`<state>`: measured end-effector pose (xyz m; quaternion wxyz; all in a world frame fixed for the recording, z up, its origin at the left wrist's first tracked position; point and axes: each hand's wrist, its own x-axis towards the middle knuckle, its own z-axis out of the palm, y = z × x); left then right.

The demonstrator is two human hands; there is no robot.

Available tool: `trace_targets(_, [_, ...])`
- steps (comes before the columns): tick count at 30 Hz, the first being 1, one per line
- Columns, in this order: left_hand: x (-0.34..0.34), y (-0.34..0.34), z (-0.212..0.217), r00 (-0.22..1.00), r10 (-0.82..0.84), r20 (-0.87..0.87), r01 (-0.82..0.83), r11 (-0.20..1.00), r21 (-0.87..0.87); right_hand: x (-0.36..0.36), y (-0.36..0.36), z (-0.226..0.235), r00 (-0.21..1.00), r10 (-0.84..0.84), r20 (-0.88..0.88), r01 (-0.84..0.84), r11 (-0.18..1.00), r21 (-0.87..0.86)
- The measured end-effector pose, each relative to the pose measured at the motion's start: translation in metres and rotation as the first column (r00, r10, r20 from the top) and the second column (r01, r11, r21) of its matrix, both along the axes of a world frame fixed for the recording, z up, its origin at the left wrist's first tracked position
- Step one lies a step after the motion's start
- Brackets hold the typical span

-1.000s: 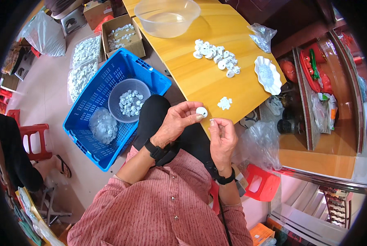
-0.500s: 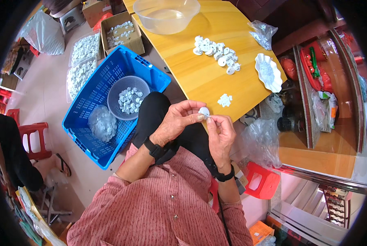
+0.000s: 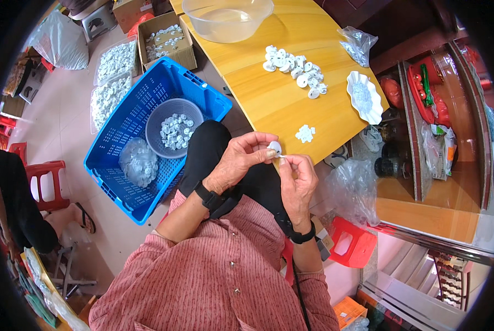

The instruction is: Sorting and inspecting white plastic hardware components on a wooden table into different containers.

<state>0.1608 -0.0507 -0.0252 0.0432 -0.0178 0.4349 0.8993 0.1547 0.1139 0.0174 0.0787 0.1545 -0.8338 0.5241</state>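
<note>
Over the near edge of the yellow wooden table (image 3: 258, 105), my left hand (image 3: 237, 160) pinches a small white round plastic piece (image 3: 275, 147) between thumb and fingers. My right hand (image 3: 297, 179) meets it from the right, thumb and forefinger closed on a tiny white bit at the disc's edge. That bit is too small to name. Just beyond my hands lies a little heap of small white pieces (image 3: 305, 133). Farther back is a loose pile of white round plastic pieces (image 3: 296, 70). A white scalloped dish (image 3: 374, 114) at the right holds tiny pale pieces.
At my left, a blue plastic crate (image 3: 110, 118) holds a grey bowl (image 3: 153, 117) of white pieces and a filled clear bag (image 3: 139, 163). A clear basin (image 3: 227, 27) and a plastic bag (image 3: 358, 45) sit on the table. A red stool (image 3: 357, 251) stands at the right.
The white disc has tilted in my left fingers and now shows more edge-on. Both hands stay close together; the view has shifted slightly.
</note>
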Motion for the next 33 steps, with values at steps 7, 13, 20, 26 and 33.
trace_targets(7, [0.0002,0.0020,0.0000,0.999,-0.024,-0.032,0.027,0.996,0.083,0.0002,0.0002,0.0034,1.000,-0.014,-0.003,0.014,1.000,0.021])
trace_targets(13, [0.0007,0.0014,0.0042,0.997,-0.032,-0.064,0.042,0.984,0.172,0.0017,-0.0014,0.0079,0.999,-0.035,-0.025,0.035,0.999,0.010])
trace_targets(20, [0.0014,0.0036,0.0041,0.996,-0.026,-0.080,0.041,0.981,0.188,0.0034,-0.0030,0.0094,0.998,-0.051,-0.032,0.050,0.998,-0.029])
trace_targets(26, [0.0027,0.0039,0.0043,0.993,-0.037,-0.108,0.054,0.986,0.157,0.0035,-0.0034,0.0070,0.996,-0.058,-0.071,0.057,0.998,-0.021])
trace_targets(33, [0.0047,0.0065,0.0077,0.993,-0.041,-0.114,0.056,0.990,0.128,0.0052,-0.0054,0.0090,0.987,-0.089,-0.135,0.092,0.996,0.017])
